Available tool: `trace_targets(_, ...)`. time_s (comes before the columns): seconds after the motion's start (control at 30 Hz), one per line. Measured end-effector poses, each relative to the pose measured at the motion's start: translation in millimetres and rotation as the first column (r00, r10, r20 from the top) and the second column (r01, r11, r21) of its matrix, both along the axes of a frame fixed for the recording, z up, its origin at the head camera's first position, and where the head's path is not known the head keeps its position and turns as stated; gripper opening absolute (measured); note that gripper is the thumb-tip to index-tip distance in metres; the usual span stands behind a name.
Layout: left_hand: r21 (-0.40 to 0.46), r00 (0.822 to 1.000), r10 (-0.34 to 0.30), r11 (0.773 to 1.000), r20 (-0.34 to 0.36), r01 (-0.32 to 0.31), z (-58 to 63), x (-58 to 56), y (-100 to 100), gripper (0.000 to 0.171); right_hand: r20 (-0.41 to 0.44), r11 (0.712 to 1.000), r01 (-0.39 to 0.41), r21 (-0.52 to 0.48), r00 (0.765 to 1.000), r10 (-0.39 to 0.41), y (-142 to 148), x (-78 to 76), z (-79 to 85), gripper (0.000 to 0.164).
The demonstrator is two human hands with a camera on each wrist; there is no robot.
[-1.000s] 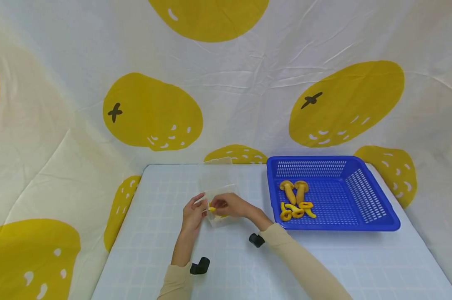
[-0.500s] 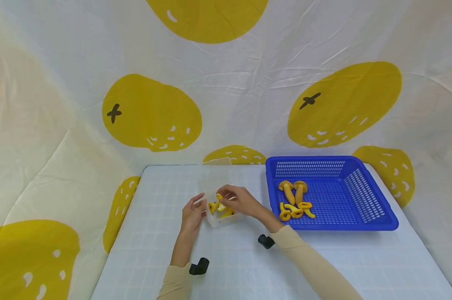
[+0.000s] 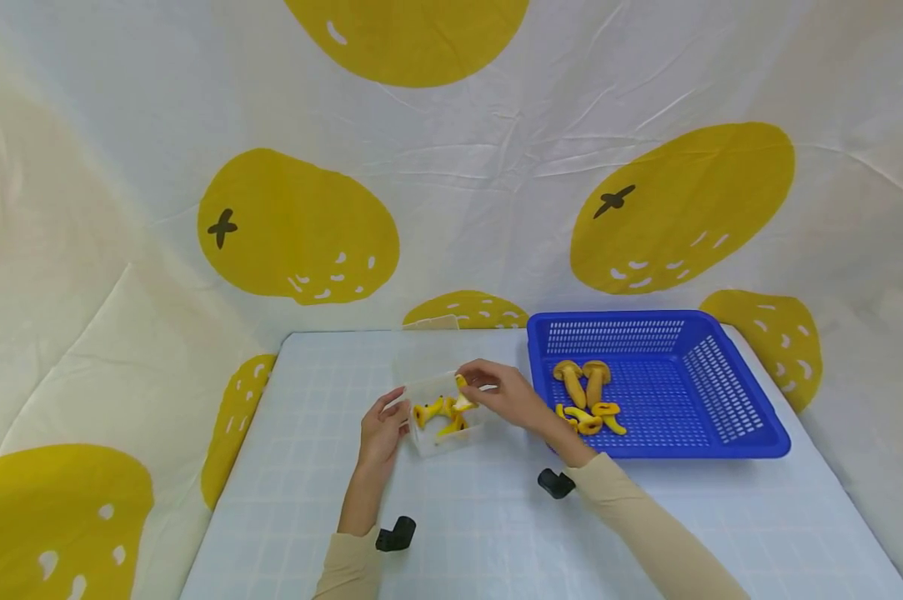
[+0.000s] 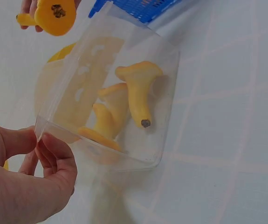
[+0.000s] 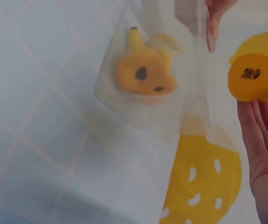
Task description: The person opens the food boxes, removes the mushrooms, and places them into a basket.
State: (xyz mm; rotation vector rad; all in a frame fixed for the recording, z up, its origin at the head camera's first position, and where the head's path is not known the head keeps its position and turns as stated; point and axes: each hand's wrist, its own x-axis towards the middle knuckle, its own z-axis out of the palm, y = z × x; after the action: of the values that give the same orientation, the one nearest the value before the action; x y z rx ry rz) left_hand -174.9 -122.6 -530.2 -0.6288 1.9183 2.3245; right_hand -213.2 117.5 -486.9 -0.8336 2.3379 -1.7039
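The left hand (image 3: 382, 429) pinches the edge of a clear rectangular plastic box (image 3: 430, 443) containing yellow trumpet-shaped mushrooms (image 4: 140, 88); the right hand (image 3: 509, 398) grips another yellow mushroom (image 5: 254, 79) nearby.

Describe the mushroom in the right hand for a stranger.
Find the blue basket, then the clear box to its left. Near the box's right side, the right hand holds a yellow mushroom. Only it is held; the other mushrooms lie in box or basket.

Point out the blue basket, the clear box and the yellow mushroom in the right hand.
Blue basket (image 3: 661, 404), head view: bare mesh floor.
Clear box (image 3: 433, 443), head view: front wall.
Held mushroom (image 5: 253, 80), right wrist view: cap.
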Motion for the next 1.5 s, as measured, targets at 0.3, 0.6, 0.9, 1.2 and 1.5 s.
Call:
trace_targets(0.3,0.005,1.000,0.002,1.000,0.003,-0.002,-0.3,0.7,-1,0.039,0.047,0.996,0.080,-0.041,0.996,-0.078,31,1.7,4.2,0.029)
trace_targets(0.6,-0.005,1.000,-0.001,1.000,0.001,0.001,-1.8,-0.5,0,0.038,0.068,0.985,0.173,0.000,0.983,-0.173,64,8.0,10.4,0.031)
trace_targets(0.9,0.015,1.000,-0.008,1.000,-0.009,0.008,-0.8,0.9,0,0.041,0.096,0.961,0.271,0.054,0.957,-0.275,100,13.5,12.3,0.034)
trace_targets(1.2,0.005,1.000,-0.001,1.000,-0.006,0.001,-3.7,-0.9,0,0.041,0.070,0.926,0.362,0.108,0.926,-0.370,139,21.1,14.6,0.037)
trace_targets(1.5,-0.003,1.000,0.007,1.000,0.003,-0.007,-6.0,-2.5,0,0.040,0.006,0.887,0.426,0.177,0.901,-0.434,176,30.5,4.1,0.042)
